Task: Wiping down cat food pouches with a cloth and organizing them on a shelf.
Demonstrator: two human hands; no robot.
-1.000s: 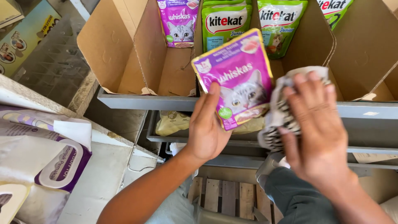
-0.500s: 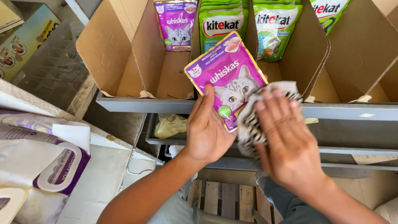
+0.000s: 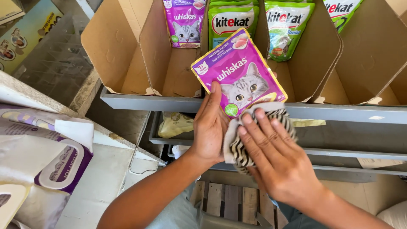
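Grey metal shelf (image 3: 330,113) carries open cardboard boxes (image 3: 140,55).
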